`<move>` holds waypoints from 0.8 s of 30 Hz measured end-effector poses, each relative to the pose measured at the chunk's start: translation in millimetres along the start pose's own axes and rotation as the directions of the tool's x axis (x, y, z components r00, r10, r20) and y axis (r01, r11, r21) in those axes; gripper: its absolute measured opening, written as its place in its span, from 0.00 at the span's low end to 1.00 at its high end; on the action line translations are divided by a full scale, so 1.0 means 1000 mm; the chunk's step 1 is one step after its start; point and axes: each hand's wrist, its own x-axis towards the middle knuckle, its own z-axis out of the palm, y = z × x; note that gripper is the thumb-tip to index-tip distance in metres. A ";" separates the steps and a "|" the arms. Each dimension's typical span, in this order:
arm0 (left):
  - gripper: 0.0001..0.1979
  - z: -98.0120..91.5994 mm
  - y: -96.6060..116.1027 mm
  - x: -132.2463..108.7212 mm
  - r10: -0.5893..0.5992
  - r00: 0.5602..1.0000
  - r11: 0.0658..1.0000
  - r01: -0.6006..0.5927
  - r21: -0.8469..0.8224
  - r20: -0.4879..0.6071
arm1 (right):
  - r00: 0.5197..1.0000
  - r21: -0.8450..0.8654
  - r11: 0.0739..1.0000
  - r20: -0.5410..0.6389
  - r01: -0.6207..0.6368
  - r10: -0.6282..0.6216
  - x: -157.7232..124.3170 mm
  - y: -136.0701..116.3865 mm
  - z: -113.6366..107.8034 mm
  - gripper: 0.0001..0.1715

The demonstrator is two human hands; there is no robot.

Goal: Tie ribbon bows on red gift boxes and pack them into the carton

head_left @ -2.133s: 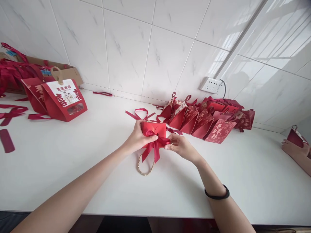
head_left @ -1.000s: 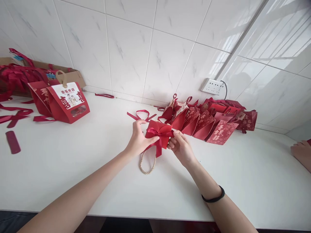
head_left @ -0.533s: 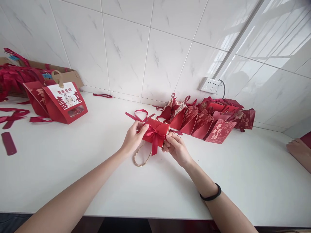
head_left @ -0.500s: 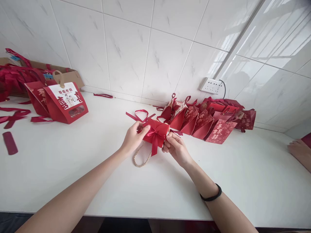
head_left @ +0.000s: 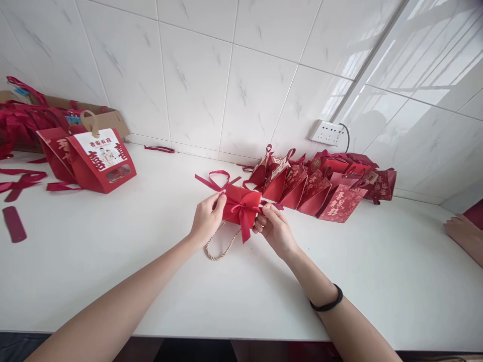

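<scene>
A small red gift box [head_left: 231,217] lies on the white counter with a red ribbon bow [head_left: 243,207] across its front. At the box's left edge my left hand [head_left: 207,217] is closed, thumb and fingers pinching the ribbon's left side. The fingertips behind it are hidden. My right hand [head_left: 277,229] pinches the ribbon's right side just beyond the box's right edge, its other fingers curled underneath. One ribbon tail hangs down over the box front. A twisted gold cord handle [head_left: 216,258] loops out below the box onto the counter.
Behind and to the right stands a row of red gift boxes [head_left: 341,203] by a wall socket [head_left: 327,132]. At left are more boxes [head_left: 103,173], a cardboard carton [head_left: 115,120] and loose ribbons [head_left: 32,176]. Another person's hand [head_left: 462,231] rests at the right edge.
My right hand has shifted from the box's right edge to the ribbon. My left thumb has drawn back leftward off the box front. The hanging ribbon tail has swung slightly right.
</scene>
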 end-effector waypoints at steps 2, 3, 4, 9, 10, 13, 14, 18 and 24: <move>0.18 0.002 0.000 -0.001 0.008 1.000 1.000 -0.008 -0.004 -0.024 | 1.000 0.011 1.000 -0.025 0.010 -0.009 0.000 0.001 0.000 0.20; 0.18 0.003 -0.001 -0.002 0.016 0.999 1.000 -0.016 -0.001 -0.033 | 0.999 0.013 1.000 -0.036 0.015 -0.015 0.000 0.002 0.000 0.20; 0.18 0.003 -0.002 -0.002 0.026 0.999 1.000 -0.026 0.006 -0.041 | 0.999 0.017 1.000 -0.048 0.020 -0.019 0.000 0.003 0.000 0.20; 0.17 0.006 -0.007 -0.002 0.084 0.994 0.995 -0.079 0.065 -0.070 | 0.991 0.109 0.993 -0.133 0.034 -0.020 0.000 0.007 0.004 0.20; 0.17 0.006 -0.007 -0.002 0.084 0.993 0.995 -0.079 0.067 -0.078 | 0.988 0.136 0.990 -0.153 0.039 -0.018 0.000 0.008 0.006 0.20; 0.17 0.008 -0.008 -0.002 0.068 0.994 0.996 -0.063 0.055 -0.090 | 0.977 0.199 0.978 -0.215 0.061 -0.017 0.000 0.011 0.009 0.22; 0.17 0.008 -0.008 -0.002 0.063 0.995 0.997 -0.059 0.048 -0.084 | 0.973 0.211 0.975 -0.232 0.065 -0.014 0.000 0.012 0.010 0.22; 0.19 0.006 -0.008 -0.002 0.035 0.999 0.999 -0.035 0.022 -0.004 | 0.972 0.187 0.981 -0.237 0.046 -0.001 0.000 0.013 0.006 0.21; 0.16 -0.001 -0.004 -0.001 0.050 0.980 0.998 -0.044 -0.035 0.191 | 0.975 0.089 0.995 -0.221 0.046 -0.025 0.001 0.007 -0.001 0.22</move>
